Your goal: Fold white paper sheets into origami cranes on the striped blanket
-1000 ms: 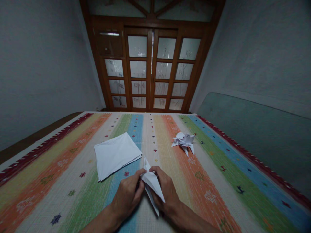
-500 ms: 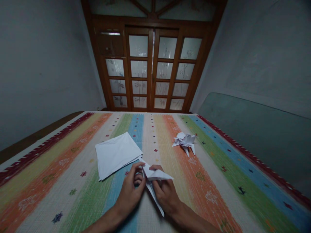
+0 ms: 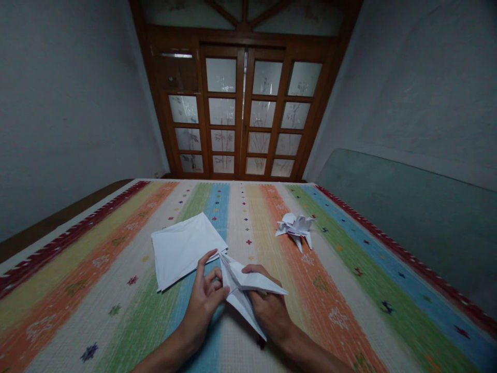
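Note:
A partly folded sheet of white origami paper (image 3: 240, 298), with long pointed flaps, is between my hands above the striped cloth. My right hand (image 3: 269, 305) grips it from the right, thumb underneath one flap and fingers behind it. My left hand (image 3: 207, 295) is at the paper's left edge, thumb tip and curled fingers pinching there while the index finger stretches up and away. What lies behind the paper is hidden.
A stack of white paper sheets (image 3: 188, 246) lies just beyond my left hand. Farther off to the right sits a small cluster of folded white paper pieces (image 3: 295, 228). A multicoloured striped cloth (image 3: 318, 321) covers the table. Wooden glazed doors (image 3: 244, 109) stand behind.
The folded paper has spread wider, its flaps opening and its right point shifting right. My left index finger has lifted off the paper, and that hand has moved slightly left.

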A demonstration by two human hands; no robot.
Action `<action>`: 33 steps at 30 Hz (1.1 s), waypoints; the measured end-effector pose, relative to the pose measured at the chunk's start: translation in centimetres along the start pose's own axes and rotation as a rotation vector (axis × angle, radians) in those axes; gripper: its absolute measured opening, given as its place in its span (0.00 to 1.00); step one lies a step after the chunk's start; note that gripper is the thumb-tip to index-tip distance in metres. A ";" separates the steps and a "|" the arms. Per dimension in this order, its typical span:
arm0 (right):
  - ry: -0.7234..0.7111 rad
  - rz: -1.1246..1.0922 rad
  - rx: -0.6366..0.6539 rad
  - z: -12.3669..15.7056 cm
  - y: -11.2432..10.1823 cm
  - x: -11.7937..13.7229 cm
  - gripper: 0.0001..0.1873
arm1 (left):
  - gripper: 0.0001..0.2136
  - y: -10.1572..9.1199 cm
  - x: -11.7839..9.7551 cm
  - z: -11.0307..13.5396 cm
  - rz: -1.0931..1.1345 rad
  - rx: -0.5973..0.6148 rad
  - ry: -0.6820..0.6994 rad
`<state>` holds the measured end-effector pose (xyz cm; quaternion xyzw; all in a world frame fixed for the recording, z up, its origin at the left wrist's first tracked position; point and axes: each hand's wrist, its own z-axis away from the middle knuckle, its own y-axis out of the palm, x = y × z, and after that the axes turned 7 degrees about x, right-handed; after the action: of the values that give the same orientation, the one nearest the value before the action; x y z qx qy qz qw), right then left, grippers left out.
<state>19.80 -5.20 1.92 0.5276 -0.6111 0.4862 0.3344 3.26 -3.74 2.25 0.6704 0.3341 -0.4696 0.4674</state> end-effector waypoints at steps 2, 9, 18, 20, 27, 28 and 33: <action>-0.009 -0.016 -0.020 0.0 -0.2 0.0 0.08 | 0.38 0.1 -0.4 0.1 0.036 -0.005 -0.030; -0.109 -0.057 -0.033 -0.2 -0.9 -0.5 0.18 | 0.31 -0.2 -0.9 -0.2 0.066 -0.003 -0.070; -0.442 0.383 -0.024 -0.5 -1.3 -0.7 0.09 | 0.09 -1.1 0.1 -0.4 -0.373 0.072 0.057; -0.516 0.447 0.020 -0.3 -1.4 -0.6 0.11 | 0.08 -1.1 0.1 -0.3 -0.514 0.061 0.162; -0.541 0.522 0.092 -0.2 -1.4 -0.5 0.11 | 0.07 -0.6 0.0 0.7 -0.718 0.120 0.158; -0.525 0.526 0.104 -0.2 -1.3 -0.5 0.11 | 0.08 -0.5 0.0 0.8 -0.719 0.131 0.136; -0.459 0.551 0.137 -0.1 -1.2 -0.3 0.17 | 0.09 -0.4 -0.1 0.7 -0.738 0.160 0.158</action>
<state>21.03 -4.94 1.98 0.4595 -0.7555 0.4669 0.0088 2.64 -4.22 2.17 0.5737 0.5500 -0.5778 0.1861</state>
